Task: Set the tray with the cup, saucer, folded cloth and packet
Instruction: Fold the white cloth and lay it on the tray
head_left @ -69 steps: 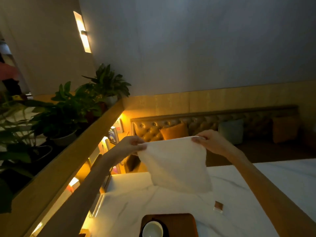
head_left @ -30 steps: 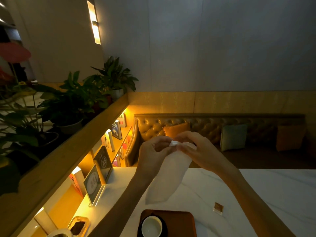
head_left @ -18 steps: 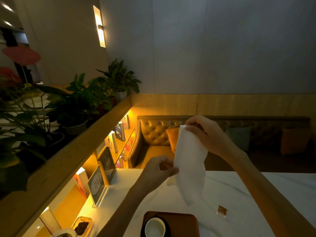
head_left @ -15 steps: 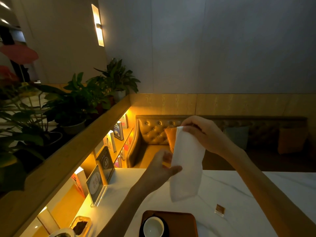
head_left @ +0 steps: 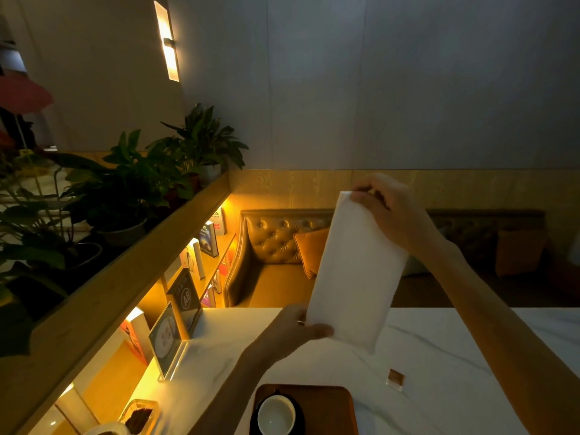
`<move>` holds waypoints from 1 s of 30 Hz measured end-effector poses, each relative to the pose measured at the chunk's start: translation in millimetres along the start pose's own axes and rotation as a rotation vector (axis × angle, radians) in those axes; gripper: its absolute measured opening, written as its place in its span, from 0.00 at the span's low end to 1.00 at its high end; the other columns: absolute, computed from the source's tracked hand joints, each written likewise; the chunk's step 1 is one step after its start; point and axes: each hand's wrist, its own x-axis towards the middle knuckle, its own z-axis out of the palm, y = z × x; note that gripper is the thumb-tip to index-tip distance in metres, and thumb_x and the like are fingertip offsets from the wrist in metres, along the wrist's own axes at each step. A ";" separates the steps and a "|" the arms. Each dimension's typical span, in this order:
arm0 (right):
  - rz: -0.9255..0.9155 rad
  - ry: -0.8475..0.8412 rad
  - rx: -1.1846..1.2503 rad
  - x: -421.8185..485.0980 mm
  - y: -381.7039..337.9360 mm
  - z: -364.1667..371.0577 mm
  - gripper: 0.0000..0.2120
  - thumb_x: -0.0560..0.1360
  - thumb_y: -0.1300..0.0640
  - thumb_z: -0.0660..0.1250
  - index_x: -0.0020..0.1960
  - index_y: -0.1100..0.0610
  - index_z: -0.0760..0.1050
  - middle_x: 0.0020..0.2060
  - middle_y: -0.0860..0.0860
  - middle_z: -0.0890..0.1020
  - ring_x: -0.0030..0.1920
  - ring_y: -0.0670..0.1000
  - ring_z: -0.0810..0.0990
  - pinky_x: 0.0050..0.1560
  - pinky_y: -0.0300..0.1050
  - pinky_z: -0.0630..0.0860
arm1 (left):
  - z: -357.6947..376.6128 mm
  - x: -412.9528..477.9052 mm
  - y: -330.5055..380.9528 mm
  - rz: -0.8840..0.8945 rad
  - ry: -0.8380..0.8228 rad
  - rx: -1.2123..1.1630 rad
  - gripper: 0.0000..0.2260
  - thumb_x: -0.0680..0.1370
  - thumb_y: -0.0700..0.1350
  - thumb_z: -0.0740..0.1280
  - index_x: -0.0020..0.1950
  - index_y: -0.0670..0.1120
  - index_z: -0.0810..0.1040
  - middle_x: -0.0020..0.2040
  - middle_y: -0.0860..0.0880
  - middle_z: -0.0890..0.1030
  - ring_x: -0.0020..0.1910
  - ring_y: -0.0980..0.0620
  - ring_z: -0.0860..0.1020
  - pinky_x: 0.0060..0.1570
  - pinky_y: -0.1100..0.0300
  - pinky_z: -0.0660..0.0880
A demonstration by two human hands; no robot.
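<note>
A white cloth (head_left: pixel 354 271), folded into a long strip, hangs in the air above the marble table (head_left: pixel 439 356). My right hand (head_left: pixel 389 215) pinches its top end. My left hand (head_left: pixel 292 331) grips its lower left corner. Below, at the frame's bottom edge, a brown wooden tray (head_left: pixel 329 409) holds a white cup (head_left: pixel 275 417) that sits on a dark saucer (head_left: pixel 301 419). A small brown packet (head_left: pixel 395 378) lies on the table to the right of the tray.
Acrylic sign stands (head_left: pixel 166 337) and a small dish (head_left: pixel 139 417) stand along the table's left edge by a lit bookshelf. Potted plants (head_left: pixel 131 189) line the ledge above. A tufted sofa (head_left: pixel 276 246) with cushions runs behind the table.
The open cloth was folded in half into a narrow strip. My right hand raised the top end while my left hand slid down to the bottom corner.
</note>
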 end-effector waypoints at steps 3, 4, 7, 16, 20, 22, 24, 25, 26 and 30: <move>0.043 0.009 0.001 -3.1 10.7 0.8 0.06 0.79 0.55 0.62 0.54 0.52 0.74 0.47 0.43 0.75 0.41 0.34 0.73 0.42 0.30 0.66 | -0.6 1.4 -3.8 0.024 0.114 -0.031 0.12 0.73 0.48 0.73 0.52 0.61 0.78 0.51 0.63 0.81 0.52 0.60 0.81 0.43 0.69 0.78; 0.047 0.013 0.006 -3.8 12.6 1.6 0.06 0.79 0.55 0.62 0.54 0.52 0.74 0.46 0.43 0.75 0.41 0.35 0.73 0.42 0.30 0.66 | 0.3 1.3 -2.9 0.028 0.140 -0.022 0.13 0.71 0.48 0.74 0.51 0.61 0.77 0.50 0.63 0.80 0.51 0.59 0.80 0.41 0.70 0.77; 0.048 0.041 0.029 -3.0 14.3 1.2 0.05 0.78 0.55 0.62 0.53 0.52 0.74 0.46 0.43 0.75 0.40 0.36 0.74 0.41 0.30 0.67 | 4.1 2.2 1.3 0.037 0.187 0.031 0.16 0.69 0.49 0.76 0.51 0.62 0.74 0.48 0.64 0.77 0.47 0.62 0.78 0.34 0.73 0.75; 0.105 0.072 0.065 -1.4 16.3 -9.7 0.07 0.79 0.56 0.62 0.54 0.54 0.75 0.47 0.45 0.77 0.41 0.37 0.75 0.42 0.31 0.68 | 0.9 0.9 -4.1 0.080 0.168 -0.306 0.22 0.66 0.66 0.71 0.55 0.57 0.79 0.53 0.57 0.84 0.54 0.56 0.82 0.44 0.67 0.80; 0.157 0.098 0.084 -5.6 16.3 -9.7 0.07 0.79 0.56 0.61 0.55 0.55 0.74 0.47 0.45 0.76 0.41 0.39 0.74 0.42 0.33 0.68 | 6.1 8.4 -9.3 0.065 0.304 -0.479 0.17 0.72 0.60 0.68 0.57 0.53 0.77 0.53 0.54 0.84 0.54 0.53 0.82 0.47 0.62 0.81; 0.167 0.101 0.088 -10.6 15.6 -8.0 0.08 0.79 0.55 0.60 0.57 0.55 0.72 0.49 0.46 0.75 0.42 0.39 0.74 0.42 0.33 0.69 | 7.6 12.2 -9.0 0.046 0.366 -0.621 0.14 0.77 0.55 0.64 0.61 0.54 0.73 0.58 0.52 0.81 0.58 0.50 0.81 0.54 0.54 0.80; 0.170 0.092 0.086 -20.0 14.6 -3.0 0.09 0.80 0.54 0.58 0.58 0.55 0.70 0.49 0.45 0.75 0.42 0.40 0.75 0.41 0.33 0.69 | 9.7 13.7 -6.7 0.020 0.453 -0.677 0.14 0.80 0.54 0.60 0.65 0.54 0.68 0.61 0.52 0.77 0.59 0.50 0.79 0.57 0.47 0.79; 0.177 0.090 0.079 -26.3 13.7 1.3 0.09 0.80 0.53 0.58 0.58 0.55 0.69 0.49 0.45 0.75 0.42 0.41 0.76 0.41 0.33 0.70 | 11.5 14.1 -5.3 0.010 0.510 -0.671 0.15 0.81 0.54 0.58 0.67 0.55 0.65 0.60 0.53 0.76 0.58 0.51 0.78 0.56 0.46 0.79; 0.187 0.097 0.067 -32.9 13.0 6.4 0.10 0.80 0.52 0.57 0.58 0.55 0.68 0.48 0.45 0.75 0.41 0.42 0.76 0.40 0.34 0.70 | 12.9 14.7 -3.6 0.004 0.587 -0.637 0.16 0.81 0.56 0.56 0.68 0.55 0.63 0.59 0.53 0.75 0.57 0.52 0.77 0.55 0.47 0.80; 0.242 0.223 0.041 -57.3 10.3 21.9 0.15 0.79 0.49 0.55 0.58 0.58 0.68 0.45 0.47 0.77 0.40 0.48 0.78 0.37 0.39 0.74 | 7.4 13.6 5.3 0.109 0.892 -0.346 0.16 0.80 0.57 0.52 0.63 0.49 0.61 0.52 0.52 0.73 0.48 0.55 0.78 0.40 0.60 0.78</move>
